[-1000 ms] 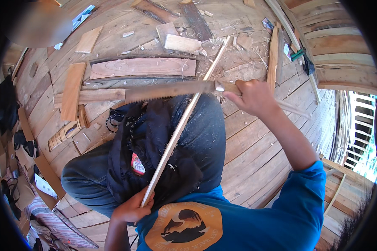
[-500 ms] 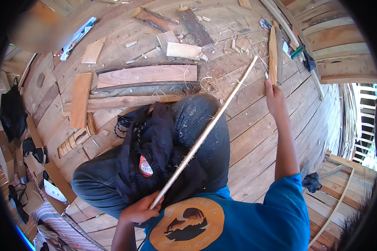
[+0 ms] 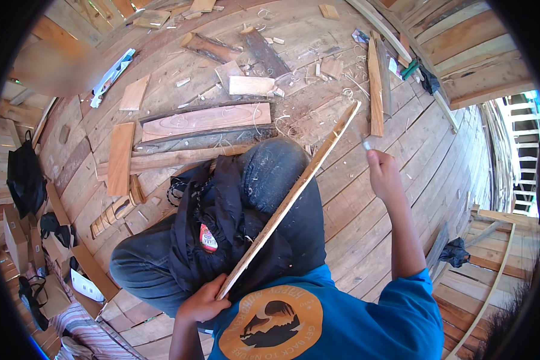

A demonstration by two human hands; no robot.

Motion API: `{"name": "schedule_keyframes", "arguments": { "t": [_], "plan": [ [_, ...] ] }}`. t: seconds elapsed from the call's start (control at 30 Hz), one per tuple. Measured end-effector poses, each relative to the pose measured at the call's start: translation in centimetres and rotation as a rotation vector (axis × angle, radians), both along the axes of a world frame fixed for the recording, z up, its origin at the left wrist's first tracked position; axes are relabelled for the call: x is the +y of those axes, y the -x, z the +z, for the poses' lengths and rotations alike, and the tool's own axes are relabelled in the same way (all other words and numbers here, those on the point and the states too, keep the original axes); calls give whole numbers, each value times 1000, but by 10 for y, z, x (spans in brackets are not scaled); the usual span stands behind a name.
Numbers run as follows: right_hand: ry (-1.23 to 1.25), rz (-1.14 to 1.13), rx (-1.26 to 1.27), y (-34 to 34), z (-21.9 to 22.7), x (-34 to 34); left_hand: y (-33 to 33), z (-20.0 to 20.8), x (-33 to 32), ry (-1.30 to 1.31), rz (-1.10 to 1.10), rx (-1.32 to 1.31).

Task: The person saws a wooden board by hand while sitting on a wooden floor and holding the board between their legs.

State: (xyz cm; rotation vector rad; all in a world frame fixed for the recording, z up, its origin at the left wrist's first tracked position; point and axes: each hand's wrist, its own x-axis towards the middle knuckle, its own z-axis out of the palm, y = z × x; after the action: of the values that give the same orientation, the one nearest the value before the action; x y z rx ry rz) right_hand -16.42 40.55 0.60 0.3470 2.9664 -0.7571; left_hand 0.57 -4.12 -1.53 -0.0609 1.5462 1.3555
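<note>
A long pale strip of split wood or bamboo point(image 3: 292, 197) slants across my lap, its far end beyond my raised knee. Its near end is closed in my left hand point(image 3: 205, 303), low by my waist. The strip's flat, lighter face is turned up, with a rough edge. Out to the right, apart from the strip, my right hand point(image 3: 385, 174) is closed around the handle of a knife point(image 3: 366, 143). Motion blurs the blade, which points toward the strip's far end. Dark cloth point(image 3: 198, 198) lies bunched over my lap, with a small red-and-white packet point(image 3: 207, 238) on it.
Curled shavings point(image 3: 285, 125) and wood chips litter the plank floor. Ahead lie a pinkish board point(image 3: 207, 121), a brown board point(image 3: 120, 159), a pale block point(image 3: 251, 85) and a narrow plank point(image 3: 375, 90). Cardboard boxes point(image 3: 95, 270) and a black bag point(image 3: 26, 174) stand at left.
My right hand with the knife has come back toward me and slightly left. The strip has rolled to show its flat face, and its far end has dropped slightly. The view has shifted.
</note>
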Motion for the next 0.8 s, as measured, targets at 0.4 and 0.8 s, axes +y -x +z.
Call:
{"name": "schedule_keyframes", "arguments": {
  "t": [0.4,0.8],
  "plan": [
    [-361,-93,-139,19,-1,36,-15,-6,4,106,3,170],
    [358,-259,98,-31,-82,2,-3,12,22,176,46,323]
  ]
}}
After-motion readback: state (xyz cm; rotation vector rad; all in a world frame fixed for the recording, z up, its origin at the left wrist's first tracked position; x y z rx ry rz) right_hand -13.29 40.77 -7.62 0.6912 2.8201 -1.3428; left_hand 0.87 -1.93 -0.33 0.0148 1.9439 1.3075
